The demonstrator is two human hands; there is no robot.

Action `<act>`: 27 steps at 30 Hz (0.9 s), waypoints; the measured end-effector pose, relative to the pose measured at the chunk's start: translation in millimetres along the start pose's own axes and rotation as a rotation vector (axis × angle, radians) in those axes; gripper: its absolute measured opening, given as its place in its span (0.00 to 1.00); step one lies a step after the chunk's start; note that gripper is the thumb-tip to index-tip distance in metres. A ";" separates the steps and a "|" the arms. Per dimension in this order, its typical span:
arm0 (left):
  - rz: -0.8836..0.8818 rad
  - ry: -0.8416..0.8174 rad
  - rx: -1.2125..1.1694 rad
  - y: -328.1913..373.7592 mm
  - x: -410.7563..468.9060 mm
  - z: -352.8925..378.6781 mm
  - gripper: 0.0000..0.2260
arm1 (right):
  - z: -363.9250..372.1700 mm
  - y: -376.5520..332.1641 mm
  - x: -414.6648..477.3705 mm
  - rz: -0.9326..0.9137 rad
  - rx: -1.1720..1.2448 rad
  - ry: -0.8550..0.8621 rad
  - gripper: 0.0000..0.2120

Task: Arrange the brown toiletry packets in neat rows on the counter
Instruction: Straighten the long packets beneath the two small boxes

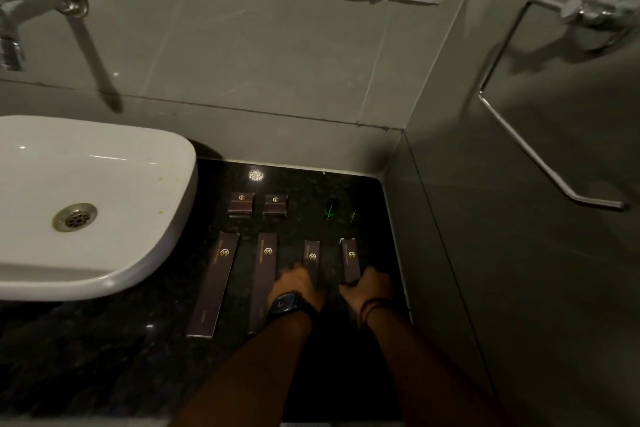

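Note:
Several brown packets with gold logos lie on the black granite counter. Two small square packets form a back row. In front lie two long packets and two shorter ones. My left hand, with a watch on the wrist, rests on the near end of the left shorter packet. My right hand grips the near end of the right shorter packet, which is slightly tilted.
A white basin fills the left of the counter, with a wall tap above it. Grey walls close the back and right. A chrome towel holder juts from the right wall. Two small dark bottles stand at the back right.

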State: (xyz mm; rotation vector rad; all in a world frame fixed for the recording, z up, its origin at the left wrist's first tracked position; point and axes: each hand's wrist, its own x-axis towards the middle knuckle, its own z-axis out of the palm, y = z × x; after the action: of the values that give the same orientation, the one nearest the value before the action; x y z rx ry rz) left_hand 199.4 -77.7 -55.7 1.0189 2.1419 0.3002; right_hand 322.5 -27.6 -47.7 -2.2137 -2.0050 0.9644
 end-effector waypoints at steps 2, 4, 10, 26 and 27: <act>-0.011 0.002 0.021 1.9 0.9 2.8 0.17 | 0.9 3.2 1.1 0.013 -0.002 -0.030 0.22; -0.027 -0.010 0.028 3.7 1.4 3.4 0.16 | 1.2 6.4 2.2 0.023 0.006 -0.035 0.22; -0.015 -0.034 0.041 10.0 4.4 4.5 0.16 | -1.7 14.3 4.8 0.049 0.034 -0.025 0.23; -0.021 -0.057 0.051 13.5 9.8 10.6 0.16 | 1.8 16.5 8.8 0.049 -0.003 -0.018 0.26; -0.016 -0.051 0.049 13.8 9.3 10.5 0.16 | 1.4 15.8 7.8 0.045 -0.010 -0.013 0.26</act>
State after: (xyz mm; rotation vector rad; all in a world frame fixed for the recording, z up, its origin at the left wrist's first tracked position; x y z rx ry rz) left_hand 210.8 -62.7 -61.2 1.0254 2.1195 0.2128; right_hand 336.0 -24.0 -58.5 -2.2733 -1.9773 0.9785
